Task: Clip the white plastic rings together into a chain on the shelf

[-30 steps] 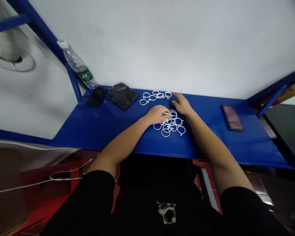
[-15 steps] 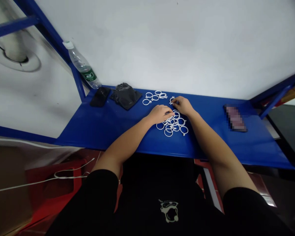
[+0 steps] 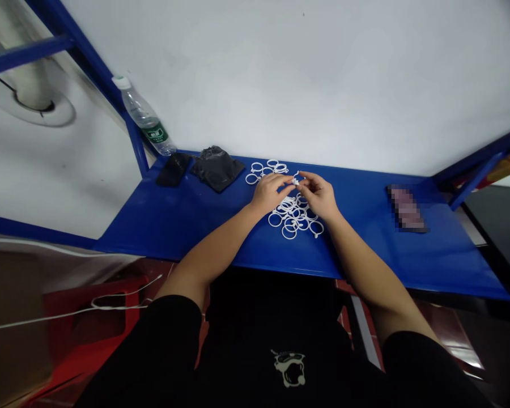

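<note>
You have at least 12 thin white plastic rings (image 3: 294, 224), overlap hiding the exact count, 1 clear plastic bottle (image 3: 142, 115), 1 crumpled black bag (image 3: 217, 169), 1 flat black object (image 3: 174, 169) and 1 pinkish rectangular object (image 3: 408, 208).

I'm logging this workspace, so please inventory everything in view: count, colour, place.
Wall: one, white, across the upper picture
Table: one, blue, along the wall
Held ring: one, white, picture centre
Near rings: many overlapping, white, table's front middle
Far rings: at least five, white, table's back
Pouch: one, black, left of far rings
Flat object: one, black, left of pouch
Bottle: one, clear, green label, back left
Blurred item: one, pinkish, dark-edged, table's right
Frame bars: several, blue, both sides
Pipe: one, whitish, upper left
Stool: one, red, lower left
Cable: at least one, white, lower left
Left hand: one, bare, pinching held ring
Right hand: one, bare, pinching held ring
Shirt: one, black, pale print, bottom centre
</note>
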Motion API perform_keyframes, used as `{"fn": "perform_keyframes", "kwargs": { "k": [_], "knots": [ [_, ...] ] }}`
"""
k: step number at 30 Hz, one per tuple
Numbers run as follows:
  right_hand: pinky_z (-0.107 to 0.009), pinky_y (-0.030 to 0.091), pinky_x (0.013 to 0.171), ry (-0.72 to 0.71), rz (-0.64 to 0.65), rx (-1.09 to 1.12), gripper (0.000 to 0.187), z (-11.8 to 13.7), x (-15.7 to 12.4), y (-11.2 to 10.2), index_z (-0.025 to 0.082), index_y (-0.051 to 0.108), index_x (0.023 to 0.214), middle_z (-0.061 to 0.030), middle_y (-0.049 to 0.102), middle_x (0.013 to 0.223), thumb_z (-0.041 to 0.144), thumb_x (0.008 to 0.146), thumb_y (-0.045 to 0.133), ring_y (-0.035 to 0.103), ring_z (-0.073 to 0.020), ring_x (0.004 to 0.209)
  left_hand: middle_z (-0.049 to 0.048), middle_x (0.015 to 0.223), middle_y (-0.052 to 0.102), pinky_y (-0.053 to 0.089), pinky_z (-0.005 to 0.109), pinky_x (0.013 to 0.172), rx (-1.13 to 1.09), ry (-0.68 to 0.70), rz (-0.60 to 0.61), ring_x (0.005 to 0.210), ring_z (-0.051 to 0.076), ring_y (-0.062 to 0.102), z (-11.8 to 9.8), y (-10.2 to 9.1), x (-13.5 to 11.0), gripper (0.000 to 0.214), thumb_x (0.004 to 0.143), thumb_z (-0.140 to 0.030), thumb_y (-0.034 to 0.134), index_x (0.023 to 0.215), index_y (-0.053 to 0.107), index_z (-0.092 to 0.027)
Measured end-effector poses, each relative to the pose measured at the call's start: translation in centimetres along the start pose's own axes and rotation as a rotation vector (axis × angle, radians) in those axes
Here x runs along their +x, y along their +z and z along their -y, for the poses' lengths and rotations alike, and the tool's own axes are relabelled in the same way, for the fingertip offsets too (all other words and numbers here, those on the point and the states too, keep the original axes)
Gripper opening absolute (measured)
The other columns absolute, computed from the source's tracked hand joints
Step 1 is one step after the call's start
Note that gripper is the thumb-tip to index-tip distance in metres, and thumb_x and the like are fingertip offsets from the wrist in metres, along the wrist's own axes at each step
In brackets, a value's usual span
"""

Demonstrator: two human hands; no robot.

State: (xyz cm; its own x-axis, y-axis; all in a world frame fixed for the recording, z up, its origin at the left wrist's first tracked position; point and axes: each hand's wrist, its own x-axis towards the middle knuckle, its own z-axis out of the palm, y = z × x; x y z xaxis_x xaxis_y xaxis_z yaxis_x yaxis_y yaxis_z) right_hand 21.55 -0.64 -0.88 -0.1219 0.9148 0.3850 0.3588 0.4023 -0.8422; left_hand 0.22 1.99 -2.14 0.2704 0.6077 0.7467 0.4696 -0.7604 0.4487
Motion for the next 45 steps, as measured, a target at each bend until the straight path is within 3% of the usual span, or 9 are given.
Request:
{"fn": "perform_keyframes", "kwargs": {
  "k": [4,9,14,22,29,33,37,41,45],
  "knots": [
    [-0.040,0.063,0.078,-0.075,-0.012,-0.060,0.035,1.0,-0.5,0.3,0.025,0.084,0.123,-0.0071,0.086,0.105,0.050,0.100,0.073,0.076,-0.0219,0.083,0.0057,0.101,0.086,0.062,0.042,0.092,0.029,0.056,-0.039,0.095,0.021,0.081,0.0,0.1,-0.2,0.006,0.107,-0.027,0.078,0.107,0.082,-0.022],
    [-0.035,0.059,0.071,-0.093,-0.050,-0.137,0.026,2.0,-0.7,0.2,0.024,0.086,0.108,-0.0042,0.084,0.089,0.045,0.103,0.071,0.071,-0.0185,0.071,0.0055,0.100,0.086,0.062,0.040,0.088,-0.003,0.142,-0.123,0.093,0.020,0.081,-0.2,0.2,-0.3,0.011,0.108,-0.022,0.073,0.103,0.083,-0.022],
    [-0.034,0.057,0.070,-0.116,-0.051,-0.151,0.025,2.4,-0.8,0.4,0.023,0.084,0.106,-0.0032,0.082,0.086,0.044,0.105,0.070,0.069,-0.0179,0.070,0.0057,0.100,0.086,0.063,0.041,0.090,-0.038,0.079,-0.068,0.092,0.020,0.080,-0.5,-0.1,-0.2,0.009,0.105,-0.020,0.076,0.100,0.083,-0.023],
    [-0.036,0.059,0.077,-0.218,-0.053,-0.215,0.022,2.7,-1.1,0.5,0.023,0.080,0.102,-0.0047,0.082,0.091,0.037,0.107,0.064,0.073,-0.0201,0.079,0.0026,0.092,0.084,0.063,0.037,0.083,-0.054,0.129,-0.115,0.082,0.017,0.077,-0.9,-0.2,0.0,0.009,0.101,-0.016,0.077,0.095,0.079,-0.023],
    [-0.038,0.062,0.085,-0.246,-0.037,-0.330,0.027,1.1,-0.3,-0.5,0.025,0.082,0.113,-0.0066,0.085,0.102,0.044,0.109,0.063,0.077,-0.0223,0.089,0.0034,0.094,0.083,0.062,0.037,0.086,-0.072,0.124,-0.066,0.084,0.018,0.076,-0.3,-0.2,0.0,0.009,0.105,-0.019,0.073,0.097,0.078,-0.022],
    [-0.046,0.065,0.096,-0.108,-0.061,-0.394,0.035,-1.0,0.7,-1.7,0.025,0.079,0.132,-0.0110,0.085,0.123,0.038,0.110,0.056,0.079,-0.0274,0.103,0.0043,0.098,0.084,0.062,0.039,0.090,-0.041,0.052,0.085,0.090,0.019,0.077,0.1,0.0,-0.3,0.010,0.105,-0.020,0.073,0.098,0.080,-0.023],
    [-0.055,0.061,0.109,-0.049,0.070,-0.436,0.049,-2.7,1.4,-2.1,0.024,0.069,0.153,-0.0124,0.082,0.138,0.028,0.105,0.056,0.077,-0.0312,0.119,0.0044,0.103,0.085,0.063,0.041,0.094,-0.048,0.076,0.258,0.095,0.020,0.078,-0.2,0.3,-0.4,0.011,0.106,-0.023,0.072,0.102,0.081,-0.025],
    [-0.059,0.058,0.111,-0.028,0.116,-0.519,0.059,-3.2,1.5,-1.7,0.023,0.061,0.161,-0.0109,0.085,0.132,0.025,0.103,0.057,0.077,-0.0333,0.117,0.0053,0.104,0.085,0.063,0.042,0.094,-0.043,0.091,0.274,0.095,0.021,0.078,-0.6,0.1,-0.4,0.008,0.105,-0.027,0.074,0.104,0.082,-0.024],
    [-0.054,0.061,0.103,0.039,0.063,-0.544,0.057,-3.0,1.5,-1.9,0.020,0.064,0.158,-0.0127,0.087,0.118,0.034,0.102,0.063,0.079,-0.0334,0.108,0.0074,0.107,0.084,0.063,0.042,0.095,-0.022,0.037,0.233,0.099,0.022,0.078,-0.4,-0.1,-0.5,0.007,0.105,-0.027,0.076,0.107,0.082,-0.022]
  ]
}}
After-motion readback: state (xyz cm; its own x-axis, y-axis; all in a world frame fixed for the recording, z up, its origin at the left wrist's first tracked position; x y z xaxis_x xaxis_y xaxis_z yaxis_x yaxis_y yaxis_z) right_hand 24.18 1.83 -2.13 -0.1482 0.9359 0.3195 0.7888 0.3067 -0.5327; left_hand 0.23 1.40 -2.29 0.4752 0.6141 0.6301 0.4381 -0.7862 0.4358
